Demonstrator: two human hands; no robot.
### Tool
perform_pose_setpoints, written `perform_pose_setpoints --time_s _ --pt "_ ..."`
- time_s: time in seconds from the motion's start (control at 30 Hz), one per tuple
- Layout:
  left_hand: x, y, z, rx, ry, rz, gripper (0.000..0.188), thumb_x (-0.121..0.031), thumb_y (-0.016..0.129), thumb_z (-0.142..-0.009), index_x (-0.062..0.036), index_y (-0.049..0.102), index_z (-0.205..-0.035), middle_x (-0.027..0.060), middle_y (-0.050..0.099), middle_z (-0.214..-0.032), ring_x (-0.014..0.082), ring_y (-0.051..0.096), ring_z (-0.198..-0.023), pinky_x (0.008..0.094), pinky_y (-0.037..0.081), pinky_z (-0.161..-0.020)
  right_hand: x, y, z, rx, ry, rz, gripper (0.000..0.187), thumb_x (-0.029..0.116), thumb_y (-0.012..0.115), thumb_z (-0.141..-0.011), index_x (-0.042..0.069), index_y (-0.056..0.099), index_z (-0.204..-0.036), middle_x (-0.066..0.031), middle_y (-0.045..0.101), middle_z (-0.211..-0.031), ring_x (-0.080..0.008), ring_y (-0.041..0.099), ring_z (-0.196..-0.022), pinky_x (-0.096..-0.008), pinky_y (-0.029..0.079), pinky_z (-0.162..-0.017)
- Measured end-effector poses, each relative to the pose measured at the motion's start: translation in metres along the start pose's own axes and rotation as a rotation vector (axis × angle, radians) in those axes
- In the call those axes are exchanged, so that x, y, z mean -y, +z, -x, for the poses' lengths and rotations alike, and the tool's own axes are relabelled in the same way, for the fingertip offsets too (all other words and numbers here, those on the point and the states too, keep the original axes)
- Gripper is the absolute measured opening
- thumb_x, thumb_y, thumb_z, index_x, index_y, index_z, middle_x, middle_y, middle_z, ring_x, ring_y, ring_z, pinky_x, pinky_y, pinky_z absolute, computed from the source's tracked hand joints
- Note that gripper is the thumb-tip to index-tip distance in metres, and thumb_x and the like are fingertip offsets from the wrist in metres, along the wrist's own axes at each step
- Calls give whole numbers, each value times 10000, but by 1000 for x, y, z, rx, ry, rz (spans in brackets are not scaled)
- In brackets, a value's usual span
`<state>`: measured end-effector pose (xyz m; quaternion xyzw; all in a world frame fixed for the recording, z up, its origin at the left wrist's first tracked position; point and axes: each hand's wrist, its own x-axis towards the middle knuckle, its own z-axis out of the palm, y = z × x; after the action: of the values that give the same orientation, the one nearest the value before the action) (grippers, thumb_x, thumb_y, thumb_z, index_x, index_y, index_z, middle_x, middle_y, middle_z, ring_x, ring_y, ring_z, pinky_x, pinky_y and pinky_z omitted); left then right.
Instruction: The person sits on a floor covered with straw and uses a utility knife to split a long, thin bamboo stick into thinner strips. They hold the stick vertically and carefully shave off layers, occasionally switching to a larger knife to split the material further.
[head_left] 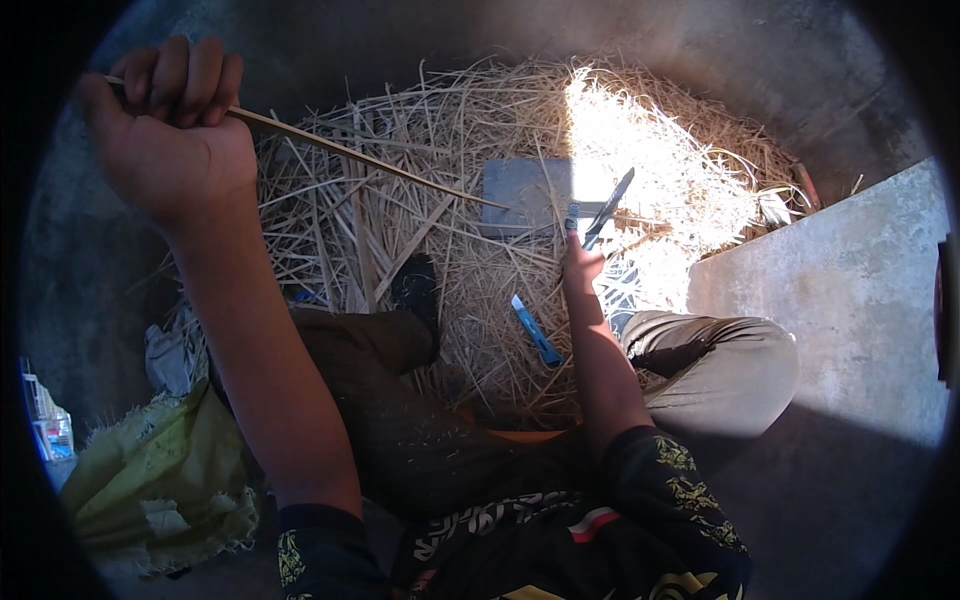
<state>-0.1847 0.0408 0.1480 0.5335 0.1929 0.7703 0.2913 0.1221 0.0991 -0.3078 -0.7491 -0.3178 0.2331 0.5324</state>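
Note:
My left hand (175, 125) is raised at the upper left, its fingers closed around a long thin bamboo strip (340, 149). The strip slants down to the right, and its far end lies over a flat grey slab (510, 178). Beside the slab's right side, my right hand (582, 262) grips a knife (608, 208) whose dark blade points up and to the right. Something grey-blue is wrapped on a digit of that hand. A blue box cutter (538, 332) with a pale tip rests on the shavings, left of my right forearm.
Pale shavings and split strips (400, 130) are heaped around the slab, with bright sunlight on the right part. Concrete walls (840, 270) stand behind and to the right. A torn yellow-green sack (160, 480) lies lower left. My bent legs (720, 370) flank the work spot.

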Motion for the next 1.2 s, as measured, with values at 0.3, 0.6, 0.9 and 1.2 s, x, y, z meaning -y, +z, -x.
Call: perform_pose_setpoints --time_s 0.3,0.6,0.9,1.2 --pt "-5 7 3 -74 4 -6 453 -441 404 -1032 -111 382 -722 -12 270 -576 102 221 -485 274 204 -485 -35 7 -29 184 251 164 592 417 790 -789 -156 650 -747 -185 640 -618 -260 616 -559 -424 503 -578" --pt "0 9 2 -76 -7 16 488 -484 409 -1027 -112 397 -713 -14 276 -576 103 228 -485 274 200 -481 -47 7 -24 2 49 195 550 405 775 -812 -103 603 -689 -153 591 -579 -245 573 -495 -412 463 -508" --pt "2 10 2 -157 -63 46 478 -509 448 -1009 -117 415 -737 -29 258 -569 105 218 -488 274 198 -487 133 -28 50 134 -212 -271 266 187 628 -902 2 534 -735 -6 487 -584 -95 448 -542 -308 372 -512" --pt "-4 7 13 -38 -86 57 485 -515 388 -1034 -129 402 -740 -33 239 -567 106 196 -480 274 188 -493 192 -82 171 895 27 128 289 193 612 -945 -19 594 -749 -86 500 -533 -144 477 -495 -339 380 -517"
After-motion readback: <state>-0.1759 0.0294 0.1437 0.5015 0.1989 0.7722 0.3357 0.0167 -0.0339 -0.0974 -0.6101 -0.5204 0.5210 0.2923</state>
